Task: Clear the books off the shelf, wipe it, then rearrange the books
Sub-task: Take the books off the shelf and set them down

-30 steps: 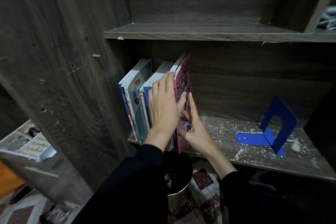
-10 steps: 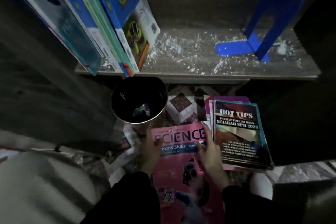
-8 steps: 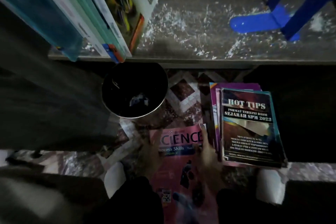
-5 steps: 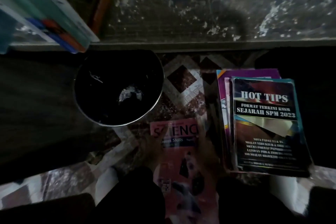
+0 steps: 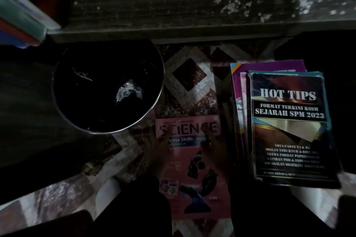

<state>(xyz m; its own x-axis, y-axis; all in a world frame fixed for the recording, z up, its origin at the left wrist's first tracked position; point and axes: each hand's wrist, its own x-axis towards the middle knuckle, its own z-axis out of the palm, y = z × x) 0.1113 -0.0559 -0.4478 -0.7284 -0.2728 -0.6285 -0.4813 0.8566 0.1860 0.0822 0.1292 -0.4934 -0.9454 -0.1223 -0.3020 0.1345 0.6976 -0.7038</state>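
— Grip first: what are the person's hands doing with the pink Science book (image 5: 194, 171)?
— At its left edge lies the left hand (image 5: 157, 152), at its right edge the right hand (image 5: 215, 154), fingers reaching onto the title. The picture is too dark and blurred to tell whether either grip is clamped round an edge or only pressing flat.
— And where is the book?
— Low over the patterned floor (image 5: 188, 82), or flat on it. It sits between the black bin (image 5: 107, 132) and the stack of books (image 5: 287, 131) topped by "Hot Tips", just beside that stack.
— How would it handle?
— Probably as a thin, light paperback workbook with a glossy cover. It would likely flop if held by one corner and could slide off a slick pile. It is best taken by both long edges and laid down square.
— Anything in the bin?
— One crumpled pale scrap (image 5: 129, 90) near the bottom and a thin pale strand (image 5: 81, 75) higher up. The rest is too dark to say.
— And the shelf (image 5: 192, 5)?
— Speckled with white crumbs and not yet wiped. A few leaning books (image 5: 21, 25) are still at its left end, so the clearing seems only partly done.
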